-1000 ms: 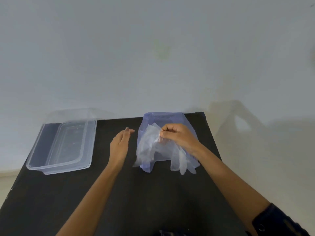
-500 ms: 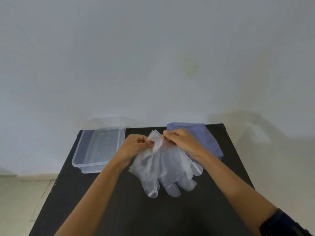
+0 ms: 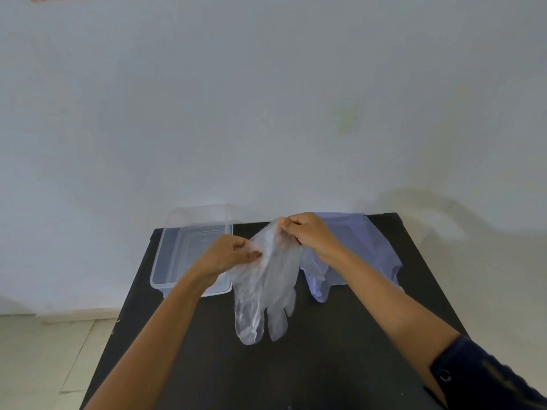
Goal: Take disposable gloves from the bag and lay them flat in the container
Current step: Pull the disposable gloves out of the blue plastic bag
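Note:
A clear disposable glove (image 3: 266,291) hangs above the black table (image 3: 325,365), fingers pointing down toward me. My left hand (image 3: 228,254) pinches its cuff on the left and my right hand (image 3: 310,235) pinches the cuff on the right, higher up. The bluish plastic bag (image 3: 367,247) lies behind my right hand at the table's back, with more gloves (image 3: 318,279) sticking out of its near end. The clear rectangular container (image 3: 189,253) sits at the back left, just left of my left hand; nothing shows inside it.
A pale wall rises right behind the table. Light floor tiles lie to the left, below the table's left edge. My right forearm crosses the table's right side, with a dark sleeve near the frame's corner.
Both hands have lifted one glove away from the rest, which stay at the bag. A second ago only my right hand held the gloves and my left was open beside them.

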